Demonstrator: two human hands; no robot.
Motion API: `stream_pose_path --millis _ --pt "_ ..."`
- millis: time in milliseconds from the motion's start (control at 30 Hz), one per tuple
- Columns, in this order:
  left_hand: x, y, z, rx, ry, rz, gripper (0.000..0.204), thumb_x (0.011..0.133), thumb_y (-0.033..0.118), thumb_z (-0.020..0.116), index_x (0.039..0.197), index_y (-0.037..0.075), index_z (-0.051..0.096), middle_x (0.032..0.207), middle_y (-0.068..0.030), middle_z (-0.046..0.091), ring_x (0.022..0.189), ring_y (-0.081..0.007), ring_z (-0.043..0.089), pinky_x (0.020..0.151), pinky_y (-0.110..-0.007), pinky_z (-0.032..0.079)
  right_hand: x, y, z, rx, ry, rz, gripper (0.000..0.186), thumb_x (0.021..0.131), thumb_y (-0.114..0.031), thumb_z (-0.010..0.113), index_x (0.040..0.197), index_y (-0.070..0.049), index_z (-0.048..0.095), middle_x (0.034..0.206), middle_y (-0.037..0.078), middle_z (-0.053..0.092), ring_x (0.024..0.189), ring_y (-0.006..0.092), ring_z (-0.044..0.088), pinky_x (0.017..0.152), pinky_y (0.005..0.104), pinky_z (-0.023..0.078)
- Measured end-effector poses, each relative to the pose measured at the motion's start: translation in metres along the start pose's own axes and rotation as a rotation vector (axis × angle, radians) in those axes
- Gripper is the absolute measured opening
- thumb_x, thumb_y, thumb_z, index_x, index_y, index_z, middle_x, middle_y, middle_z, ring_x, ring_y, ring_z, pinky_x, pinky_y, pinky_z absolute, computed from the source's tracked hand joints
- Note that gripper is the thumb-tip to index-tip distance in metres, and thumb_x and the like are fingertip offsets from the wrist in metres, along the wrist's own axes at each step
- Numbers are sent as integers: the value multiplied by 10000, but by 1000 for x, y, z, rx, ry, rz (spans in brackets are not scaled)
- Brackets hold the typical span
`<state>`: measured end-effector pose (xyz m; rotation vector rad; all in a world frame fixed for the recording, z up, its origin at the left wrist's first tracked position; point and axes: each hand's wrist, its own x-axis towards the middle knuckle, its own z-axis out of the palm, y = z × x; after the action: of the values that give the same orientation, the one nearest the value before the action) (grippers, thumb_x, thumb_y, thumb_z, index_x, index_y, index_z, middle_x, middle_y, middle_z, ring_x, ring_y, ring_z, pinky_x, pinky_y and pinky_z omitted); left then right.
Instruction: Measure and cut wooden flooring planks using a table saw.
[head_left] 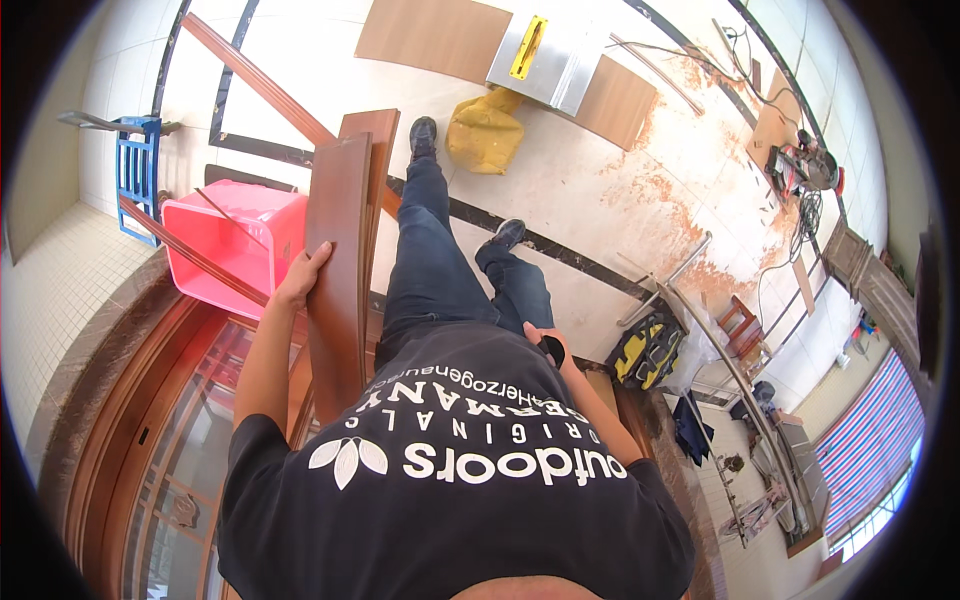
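My left hand (304, 272) is closed round the edge of a stack of long reddish-brown wooden planks (338, 215), which stands upright against my left side. At least two boards show in the stack, their far ends fanned slightly apart. My right hand (543, 336) rests low beside my right hip, by my dark jeans (440, 270). Something black shows at that hand or wrist, too small to make out, and most of the fingers are hidden.
A pink plastic tub (235, 240) with thin strips across it stands at my left, near a blue hand cart (137, 175). Ahead are a metal table saw (560, 60) and a yellow sack (485, 132). Sawdust, cables and a power saw (805, 168) lie to the right, beyond a metal rail (715, 345).
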<state>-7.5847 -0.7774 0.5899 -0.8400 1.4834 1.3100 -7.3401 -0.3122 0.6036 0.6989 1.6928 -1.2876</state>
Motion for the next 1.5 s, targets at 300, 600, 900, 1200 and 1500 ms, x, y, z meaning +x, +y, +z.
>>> stream_pose_path --millis 300,600,900,1200,1500 --pt "341 168 -36 353 -20 289 750 894 428 730 1388 -67 460 1306 -213 607 1225 -260 585 1027 -364 463 219 -113 -97 -492 -125 33 408 972 -373 581 848 5 670 701 169 642 666 301 642 666 399 502" --pt "633 160 -37 711 231 463 890 839 492 761 1434 -60 397 1370 -251 558 1297 -337 531 1090 -394 409 676 -213 -464 -528 1044 -503 494 998 -394 541 1219 39 626 1146 204 674 1087 302 638 960 379 473" --pt "789 118 -29 839 286 554 850 831 446 782 1437 -26 422 1362 -221 579 1284 -316 544 1087 -381 414 852 -250 -536 -307 550 -125 598 955 -495 563 1262 11 652 1280 136 653 1168 250 614 1033 348 432" --pt "793 112 -31 890 357 399 918 821 506 769 1485 18 364 1426 -247 496 1314 -350 495 1094 -460 384 846 -263 -507 -231 312 76 531 945 -448 579 1246 -19 663 1131 120 717 964 220 692 866 339 532" --pt "735 61 39 1403 737 385 1214 695 523 843 1584 103 131 1533 -317 216 1410 -449 252 1122 -582 245 853 -241 -527 -435 1020 -414 583 931 -511 587 1184 4 691 1115 139 720 1065 250 657 951 326 474"
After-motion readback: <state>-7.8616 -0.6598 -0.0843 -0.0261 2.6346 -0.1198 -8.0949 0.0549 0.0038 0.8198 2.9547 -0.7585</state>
